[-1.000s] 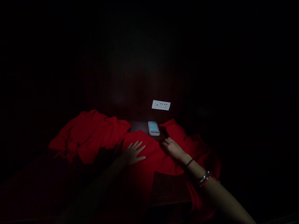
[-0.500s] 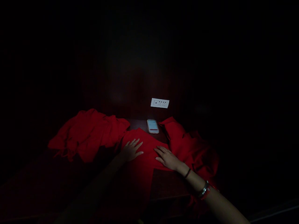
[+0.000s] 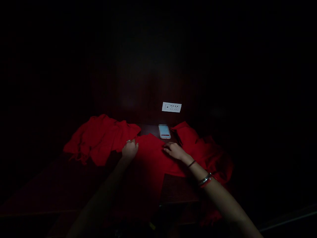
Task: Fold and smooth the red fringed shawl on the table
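Observation:
A red cloth [image 3: 148, 165] lies spread over the dark table and hangs over its front edge. My left hand [image 3: 129, 149] is closed on the cloth's left edge, its fingers curled, with a ring showing on one of them. At the upper right edge of the same cloth, my right hand [image 3: 175, 151] has its fingers bent and pinched together on the fabric. The fingertips of both hands are partly hidden.
A heap of red fabric [image 3: 101, 138] lies to the left, and another red pile [image 3: 193, 142] to the right. Behind the cloth lies a phone [image 3: 164, 131] with its screen lit. A white socket plate [image 3: 171, 107] is on the wall. The surroundings are very dark.
Both hands lay flat with fingers spread on the cloth before. Now their fingers have curled in at its edges; the left has moved left and up, the right slightly up. The view has shifted slightly.

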A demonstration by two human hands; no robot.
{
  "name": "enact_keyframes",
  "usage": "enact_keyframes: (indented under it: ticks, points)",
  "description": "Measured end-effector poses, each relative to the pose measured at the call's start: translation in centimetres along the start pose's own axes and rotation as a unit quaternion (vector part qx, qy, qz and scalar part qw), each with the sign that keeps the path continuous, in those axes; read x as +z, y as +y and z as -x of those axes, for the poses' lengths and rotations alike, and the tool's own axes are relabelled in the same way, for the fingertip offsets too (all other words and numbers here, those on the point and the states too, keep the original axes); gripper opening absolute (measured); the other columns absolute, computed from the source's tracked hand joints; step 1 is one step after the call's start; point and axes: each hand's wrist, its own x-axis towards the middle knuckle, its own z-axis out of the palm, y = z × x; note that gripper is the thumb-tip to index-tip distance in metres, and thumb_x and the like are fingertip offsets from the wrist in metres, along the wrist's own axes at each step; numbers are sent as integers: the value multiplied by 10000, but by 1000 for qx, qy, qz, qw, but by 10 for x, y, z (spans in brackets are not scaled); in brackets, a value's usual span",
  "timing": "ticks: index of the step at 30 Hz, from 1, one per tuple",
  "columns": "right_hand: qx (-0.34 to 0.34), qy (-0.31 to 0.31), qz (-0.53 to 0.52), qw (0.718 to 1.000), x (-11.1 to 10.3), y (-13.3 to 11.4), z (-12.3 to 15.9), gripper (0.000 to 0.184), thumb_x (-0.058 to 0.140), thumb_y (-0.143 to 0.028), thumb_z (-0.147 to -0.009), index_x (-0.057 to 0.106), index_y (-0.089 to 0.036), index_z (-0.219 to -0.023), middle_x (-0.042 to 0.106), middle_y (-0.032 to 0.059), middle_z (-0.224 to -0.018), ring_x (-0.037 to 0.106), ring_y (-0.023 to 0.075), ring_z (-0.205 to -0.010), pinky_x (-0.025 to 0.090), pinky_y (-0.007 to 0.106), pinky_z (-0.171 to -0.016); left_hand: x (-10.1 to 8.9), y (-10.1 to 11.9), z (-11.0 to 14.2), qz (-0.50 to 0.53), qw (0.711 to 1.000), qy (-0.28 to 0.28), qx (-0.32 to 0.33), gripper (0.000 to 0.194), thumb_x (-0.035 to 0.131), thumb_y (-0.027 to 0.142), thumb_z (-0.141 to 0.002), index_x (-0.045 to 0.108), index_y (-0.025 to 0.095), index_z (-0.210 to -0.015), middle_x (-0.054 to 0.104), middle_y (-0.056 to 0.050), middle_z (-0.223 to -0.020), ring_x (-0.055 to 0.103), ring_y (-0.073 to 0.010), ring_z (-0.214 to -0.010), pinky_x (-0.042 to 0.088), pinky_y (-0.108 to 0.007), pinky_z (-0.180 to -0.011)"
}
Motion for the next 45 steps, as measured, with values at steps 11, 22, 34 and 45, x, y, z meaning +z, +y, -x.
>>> enact_keyframes:
  ticks: [11,22,34,45]
  points:
    - [135,9,6,991,27,-13,-85,295,397,-290,-802,555,-89,-949,582,156,-947,548,204,-862,392,260,-713,2,-17,-17,145,987,-64,-29,140,413,250,-763,526,165,-763,613,-4,-760,560,-105,-714,389,-175,-603]
    - [-15,56,-24,998,34,-4,-47,367,421,-245,-787,471,-90,-1116,512,132,-1092,458,180,-1007,327,272,-860,11,-11,-13,160,987,-28,0,166,368,268,-806,458,205,-930,598,0,-827,560,-106,-760,378,-177,-641]
    - [37,14,-165,985,48,-45,-157,141,499,-228,-724,606,-137,-735,599,41,-698,516,122,-623,345,212,-564,-2,-18,-7,36,993,-103,-49,356,369,482,-760,523,177,-861,623,-78,-852,579,-185,-814,409,-246,-633]
    - [-12,9,-302,953,54,-30,-172,188,409,-288,-749,483,-145,-651,447,-52,-572,388,67,-532,340,177,-532,3,-14,-8,22,997,-74,-16,363,383,470,-763,493,161,-918,624,-98,-841,585,-202,-804,393,-247,-613]
